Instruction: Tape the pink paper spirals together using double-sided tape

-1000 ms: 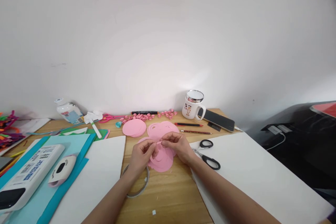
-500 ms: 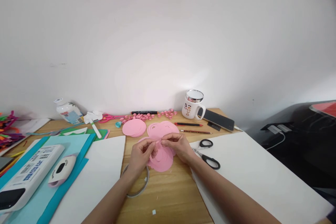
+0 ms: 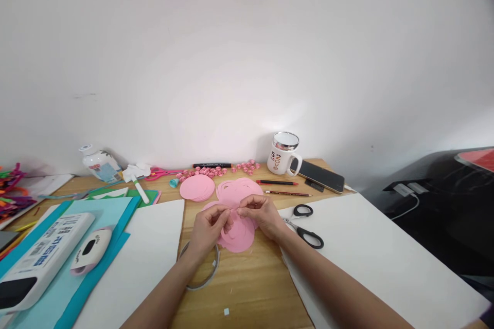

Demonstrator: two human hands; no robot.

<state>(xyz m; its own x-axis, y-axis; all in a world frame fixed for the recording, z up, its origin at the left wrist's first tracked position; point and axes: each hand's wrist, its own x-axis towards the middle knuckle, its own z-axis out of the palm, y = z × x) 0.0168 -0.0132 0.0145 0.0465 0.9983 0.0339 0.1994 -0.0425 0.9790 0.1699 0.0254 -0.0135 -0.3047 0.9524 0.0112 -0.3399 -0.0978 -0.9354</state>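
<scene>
My left hand point(image 3: 211, 226) and my right hand point(image 3: 261, 213) meet over the middle of the wooden table, fingertips nearly touching. Both are closed in a pinch on a thin strip of pink paper point(image 3: 233, 212), largely covered by the fingers. Below them lie pink paper cutouts point(image 3: 239, 239) with curved cuts. More pink cutouts point(image 3: 240, 188) spread just behind, and a stack of pink paper circles point(image 3: 197, 187) rests to their left. A roll of tape point(image 3: 204, 285) lies partly under my left forearm. Black-handled scissors point(image 3: 309, 236) are right of my right hand, their blades partly hidden.
Rolled pink paper coils point(image 3: 208, 171) lie along the wall near a black marker point(image 3: 212, 165). A white mug point(image 3: 283, 157), a phone point(image 3: 322, 175) and pencils point(image 3: 288, 194) stand or lie back right. White sheets point(image 3: 358, 252) flank the work area; a white case point(image 3: 46, 257) sits left.
Both hands stay almost in place, with only slight finger movement at the pinched paper. Everything else on the table is unchanged.
</scene>
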